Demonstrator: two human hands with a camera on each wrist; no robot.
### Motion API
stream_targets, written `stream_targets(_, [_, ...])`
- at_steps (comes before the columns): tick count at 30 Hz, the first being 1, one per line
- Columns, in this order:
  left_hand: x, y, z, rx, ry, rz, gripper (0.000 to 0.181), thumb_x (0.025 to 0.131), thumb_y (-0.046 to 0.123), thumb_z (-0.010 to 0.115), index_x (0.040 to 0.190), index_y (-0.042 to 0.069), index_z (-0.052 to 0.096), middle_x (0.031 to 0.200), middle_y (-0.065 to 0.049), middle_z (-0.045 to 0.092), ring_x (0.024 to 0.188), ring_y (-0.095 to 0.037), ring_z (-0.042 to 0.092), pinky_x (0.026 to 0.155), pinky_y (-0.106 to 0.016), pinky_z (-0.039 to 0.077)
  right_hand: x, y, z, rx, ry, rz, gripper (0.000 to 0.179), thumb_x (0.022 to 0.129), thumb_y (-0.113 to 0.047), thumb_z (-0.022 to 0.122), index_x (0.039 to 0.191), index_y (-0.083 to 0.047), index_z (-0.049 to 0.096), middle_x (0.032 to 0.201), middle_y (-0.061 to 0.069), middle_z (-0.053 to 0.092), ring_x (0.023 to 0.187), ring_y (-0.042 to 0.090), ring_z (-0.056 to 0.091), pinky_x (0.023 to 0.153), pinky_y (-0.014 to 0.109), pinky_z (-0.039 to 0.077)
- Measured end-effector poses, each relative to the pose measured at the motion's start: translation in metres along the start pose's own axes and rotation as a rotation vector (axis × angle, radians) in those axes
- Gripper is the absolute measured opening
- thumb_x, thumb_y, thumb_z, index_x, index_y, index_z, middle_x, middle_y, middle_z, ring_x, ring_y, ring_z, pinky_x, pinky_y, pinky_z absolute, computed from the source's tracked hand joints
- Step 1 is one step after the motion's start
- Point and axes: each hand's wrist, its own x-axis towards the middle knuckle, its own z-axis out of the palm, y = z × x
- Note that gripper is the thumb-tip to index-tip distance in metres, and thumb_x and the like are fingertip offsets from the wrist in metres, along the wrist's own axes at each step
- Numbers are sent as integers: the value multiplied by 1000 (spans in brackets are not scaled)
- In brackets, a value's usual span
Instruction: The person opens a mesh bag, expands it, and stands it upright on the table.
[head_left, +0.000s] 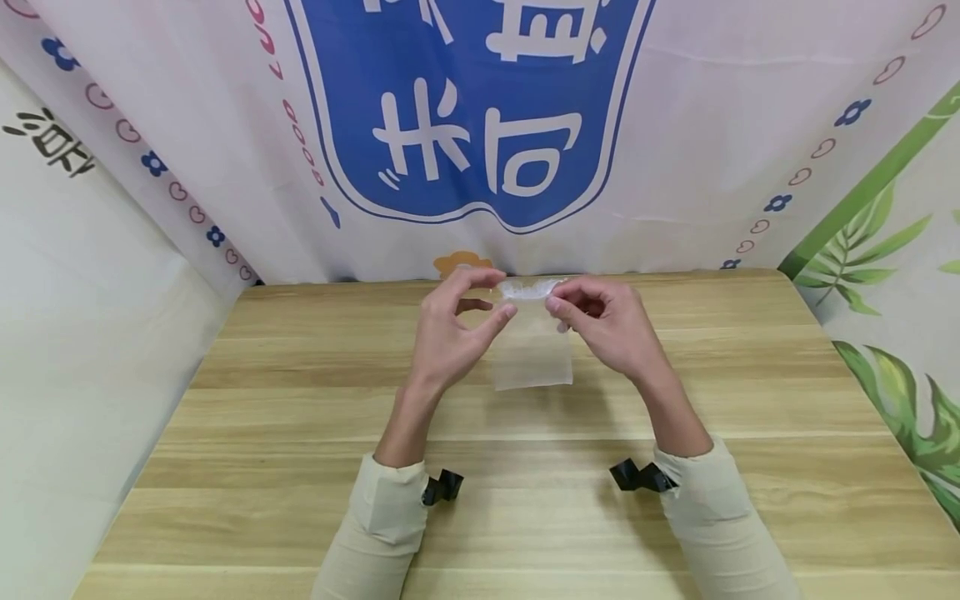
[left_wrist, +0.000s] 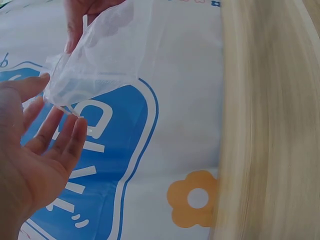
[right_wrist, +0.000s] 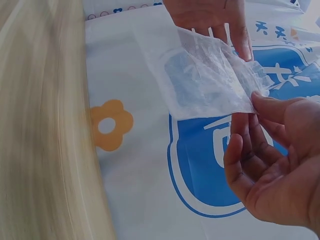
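Note:
A small see-through white mesh bag (head_left: 534, 358) hangs from its gathered upper edge between both hands, over the far part of the table. My right hand (head_left: 606, 321) pinches that edge between thumb and index finger; the right wrist view shows the pinch at a corner of the mesh bag (right_wrist: 210, 85). On the other side, my left hand (head_left: 453, 329) spreads thumb and fingers in a C around the edge. Its fingertips (left_wrist: 79, 122) are right at a thin loop of string (left_wrist: 67, 110) on the bag's rim, in the left wrist view.
The wood-grain table (head_left: 285, 467) spans the area beneath both forearms. Close behind its far edge hangs a white printed curtain (head_left: 675, 167) with a blue emblem and an orange flower (right_wrist: 112, 125). A black strap (head_left: 442, 486) sticks out from each wrist.

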Motion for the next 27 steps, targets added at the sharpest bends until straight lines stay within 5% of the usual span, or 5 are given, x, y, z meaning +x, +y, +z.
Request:
stream_targets(7, [0,-1,1,31,-51,4,24,94,2,80,116,-2,72,105,-16,76,95,-26,75,82,-37,67,-1,-2,1,-25,-56,35,17,103,-19,75,110,-5,79,92,14,75,73,19,69,60,23,50])
stream_targets(15, [1,-3,-1,46,-103,-11,19,95,2,79,113,-1,72,97,-15,76,82,-24,73,76,-38,67,-1,-3,-2,-108,18,10,26,97,-22,82,118,-7,77,105,11,80,92,19,72,79,19,59])
stream_targets(22, [0,-3,0,46,-170,-46,21,96,5,79,116,0,73,99,-15,77,86,-25,75,78,-43,68,-2,-6,-2,-124,-19,-92,30,92,-16,86,119,-7,77,119,9,76,111,28,70,92,45,62])
stream_targets(27, [0,-3,2,50,-172,-45,21,97,6,79,115,0,73,98,-14,78,85,-23,76,78,-37,68,-2,-7,-1,-143,-69,-149,26,89,-11,88,112,-7,77,115,7,75,110,25,70,91,51,63])
